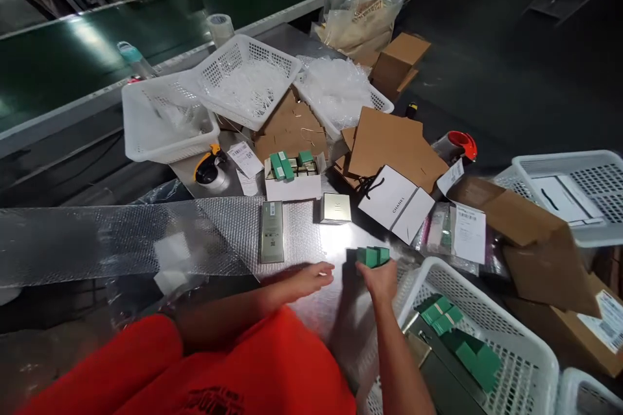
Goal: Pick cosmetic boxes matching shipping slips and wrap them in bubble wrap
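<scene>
My right hand [382,282] is closed around a few small green boxes [373,256], held above the shiny metal tabletop. My left hand [311,280] hovers over the table with its fingers stretched out and nothing in it. A tall grey-green box [272,233] lies on bubble wrap [228,227], just beyond my left hand. Farther right sits a pale gold square box [335,208]. Behind them a white carton [293,189] holds several small boxes, with green ones on top. More green boxes [479,363] lie in the white basket [530,343] at my right.
White baskets [170,149] with clear packing material stand at the back left, before a green conveyor belt [160,26]. A white Chanel bag [396,204] leans by flattened cardboard [389,149]. Tape dispensers [211,172] and an open carton [525,220] flank the work area.
</scene>
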`<state>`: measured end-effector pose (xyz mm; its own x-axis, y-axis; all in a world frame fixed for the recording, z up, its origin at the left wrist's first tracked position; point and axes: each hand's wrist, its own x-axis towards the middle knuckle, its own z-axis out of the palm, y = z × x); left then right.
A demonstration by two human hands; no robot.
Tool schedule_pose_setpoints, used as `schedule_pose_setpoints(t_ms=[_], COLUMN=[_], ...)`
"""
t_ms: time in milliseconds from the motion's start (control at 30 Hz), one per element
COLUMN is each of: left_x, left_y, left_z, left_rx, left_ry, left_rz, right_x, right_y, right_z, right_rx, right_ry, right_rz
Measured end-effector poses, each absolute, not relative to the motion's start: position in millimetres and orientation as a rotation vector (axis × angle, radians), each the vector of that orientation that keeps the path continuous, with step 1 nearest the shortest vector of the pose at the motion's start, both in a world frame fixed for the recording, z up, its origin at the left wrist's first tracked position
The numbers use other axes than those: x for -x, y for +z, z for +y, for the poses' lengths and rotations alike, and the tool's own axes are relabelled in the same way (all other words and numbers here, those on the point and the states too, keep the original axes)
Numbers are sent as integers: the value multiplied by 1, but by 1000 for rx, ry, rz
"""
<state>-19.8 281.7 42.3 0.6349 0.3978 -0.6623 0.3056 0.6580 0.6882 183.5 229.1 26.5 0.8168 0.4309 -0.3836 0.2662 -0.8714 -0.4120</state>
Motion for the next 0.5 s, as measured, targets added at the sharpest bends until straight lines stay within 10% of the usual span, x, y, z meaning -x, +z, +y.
schedule_pose_setpoints(t_ms=[500], left_x=[162], left_y=[21], left_z=[321], left_rx=[-890], left_ry=[448], left_rz=[1653], right_x=[-190], right_y=[-4], right_z=[257], right_rx=[2924], right_ry=[371], right_rz=[-914])
